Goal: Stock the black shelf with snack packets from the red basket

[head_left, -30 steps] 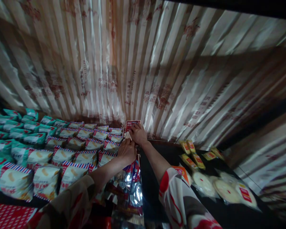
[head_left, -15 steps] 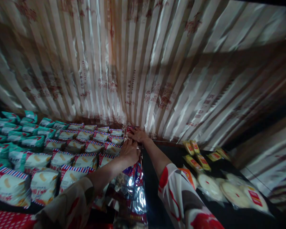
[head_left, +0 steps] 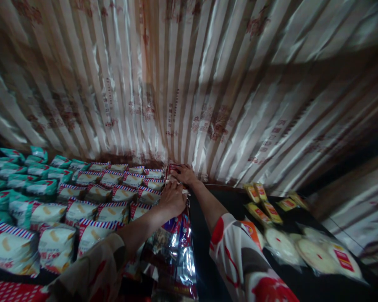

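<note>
At the back end of a row of shiny dark packets, a dark red snack packet (head_left: 175,167) lies near the hanging plastic sheet. My right hand (head_left: 184,175) reaches over it from the right, fingers bent round its near part. Just in front, my left hand (head_left: 174,199) grips the packet's near end with curled fingers; the fingertips are partly hidden. Below my left wrist the row continues with glossy dark foil packets (head_left: 176,251) lying flat. Cream snack bags with striped tops (head_left: 149,195) stand close to the left of my hands.
Many teal bags (head_left: 41,188) fill the left side. Small yellow packs (head_left: 258,213) and round pale cakes in clear wrap (head_left: 315,256) lie on the black table (head_left: 220,201) at right. A striped plastic sheet (head_left: 189,84) hangs behind. A red dotted cloth (head_left: 14,290) shows bottom left.
My right hand has shifted slightly right on the dark red packet, uncovering more of its back part. My left hand has barely moved.
</note>
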`<state>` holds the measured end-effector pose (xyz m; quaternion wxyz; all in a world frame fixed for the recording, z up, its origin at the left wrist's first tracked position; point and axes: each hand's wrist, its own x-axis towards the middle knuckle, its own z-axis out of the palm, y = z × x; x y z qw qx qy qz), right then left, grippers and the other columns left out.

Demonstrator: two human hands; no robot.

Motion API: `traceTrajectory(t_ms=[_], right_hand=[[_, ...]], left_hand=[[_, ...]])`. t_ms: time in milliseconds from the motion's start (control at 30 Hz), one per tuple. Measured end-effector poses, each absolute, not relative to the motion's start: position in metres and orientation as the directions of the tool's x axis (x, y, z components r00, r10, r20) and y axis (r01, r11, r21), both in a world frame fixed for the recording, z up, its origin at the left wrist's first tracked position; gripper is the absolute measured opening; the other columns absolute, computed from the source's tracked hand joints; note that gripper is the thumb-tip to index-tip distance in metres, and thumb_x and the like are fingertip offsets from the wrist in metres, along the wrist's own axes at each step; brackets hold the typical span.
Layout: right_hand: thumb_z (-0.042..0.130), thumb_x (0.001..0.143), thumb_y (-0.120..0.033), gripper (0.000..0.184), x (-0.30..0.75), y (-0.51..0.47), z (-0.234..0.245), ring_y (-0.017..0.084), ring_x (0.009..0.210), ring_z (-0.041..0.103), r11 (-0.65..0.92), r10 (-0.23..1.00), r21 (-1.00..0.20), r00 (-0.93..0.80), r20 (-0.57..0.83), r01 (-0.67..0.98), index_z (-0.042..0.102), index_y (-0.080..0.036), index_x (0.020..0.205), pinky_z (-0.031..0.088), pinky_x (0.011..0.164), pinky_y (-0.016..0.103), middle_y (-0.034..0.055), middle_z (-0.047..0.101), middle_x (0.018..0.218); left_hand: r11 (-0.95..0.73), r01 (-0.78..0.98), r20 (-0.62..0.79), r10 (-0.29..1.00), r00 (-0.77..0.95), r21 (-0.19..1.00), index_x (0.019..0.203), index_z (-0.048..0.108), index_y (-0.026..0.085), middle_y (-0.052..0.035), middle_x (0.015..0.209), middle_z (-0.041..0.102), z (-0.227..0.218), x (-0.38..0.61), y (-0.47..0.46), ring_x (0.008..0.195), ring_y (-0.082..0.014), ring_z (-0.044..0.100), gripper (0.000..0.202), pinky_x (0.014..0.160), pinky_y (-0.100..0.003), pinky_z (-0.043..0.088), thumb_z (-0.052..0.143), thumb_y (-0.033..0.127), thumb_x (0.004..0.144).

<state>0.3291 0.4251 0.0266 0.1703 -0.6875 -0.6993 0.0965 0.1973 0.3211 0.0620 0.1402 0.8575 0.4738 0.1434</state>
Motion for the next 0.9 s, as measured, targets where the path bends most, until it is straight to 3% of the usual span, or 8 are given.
traceTrajectory(t_ms=[167, 367, 533, 767, 900], right_hand=[[0.049, 0.083, -0.052, 0.038, 0.33, 0.419, 0.03, 0.022, 0.127, 0.039, 0.025, 0.989, -0.385, 0.034, 0.145, 0.922, 0.061, -0.031, 0.112, 0.017, 0.108, 0.047, 0.0008, 0.057, 0.125], [0.048, 0.086, -0.042, 0.031, 0.332, 0.406, 0.042, 0.019, 0.12, 0.046, 0.072, 0.958, -0.437, 0.059, 0.279, 0.896, 0.065, -0.027, 0.107, 0.02, 0.109, 0.042, 0.0027, 0.062, 0.118], [0.052, 0.085, -0.033, 0.027, 0.333, 0.378, 0.053, 0.018, 0.12, 0.048, 0.141, 0.919, -0.461, 0.057, 0.39, 0.876, 0.069, -0.017, 0.098, 0.026, 0.109, 0.035, 0.0095, 0.065, 0.111], [0.049, 0.084, -0.037, 0.032, 0.324, 0.286, 0.073, 0.019, 0.105, 0.058, 0.299, 0.867, -0.745, 0.157, 0.474, 0.596, 0.062, -0.019, 0.108, 0.047, 0.091, 0.034, 0.0079, 0.063, 0.114], [0.046, 0.087, -0.037, 0.032, 0.303, 0.187, 0.08, 0.018, 0.083, 0.065, 0.362, 0.86, -0.812, 0.172, 0.48, 0.459, 0.057, -0.021, 0.112, 0.053, 0.073, 0.032, 0.0073, 0.067, 0.104]], left_hand=[[-0.493, 0.782, 0.12, 0.865, 0.487, 0.383, 0.111, 0.055, 0.013, -0.0134, 0.125, 0.052, 0.062, 0.201, 0.319, 0.122, -0.0262, 0.042, 0.036, 0.106, -0.043, 0.029, 0.033, 0.028, 0.088], [-0.507, 0.775, 0.118, 0.856, 0.503, 0.376, 0.116, 0.053, 0.012, -0.0135, 0.132, 0.048, 0.062, 0.204, 0.316, 0.126, -0.0266, 0.038, 0.039, 0.107, -0.045, 0.027, 0.031, 0.028, 0.089], [-0.489, 0.771, 0.113, 0.865, 0.489, 0.409, 0.119, 0.052, 0.01, -0.0134, 0.135, 0.045, 0.071, 0.203, 0.306, 0.128, -0.0268, 0.035, 0.04, 0.109, -0.043, 0.025, 0.035, 0.026, 0.086], [-0.521, 0.57, 0.241, 0.835, 0.495, 0.635, 0.107, 0.059, 0.016, -0.0064, 0.118, 0.06, 0.096, 0.178, 0.241, 0.111, -0.0166, 0.052, 0.032, 0.1, -0.028, 0.038, 0.04, 0.015, 0.081], [-0.377, 0.409, 0.106, 0.829, 0.549, 0.831, 0.085, 0.065, 0.02, -0.0002, 0.088, 0.069, 0.095, 0.131, 0.167, 0.083, -0.0121, 0.062, 0.029, 0.082, -0.023, 0.047, 0.039, 0.01, 0.078]])
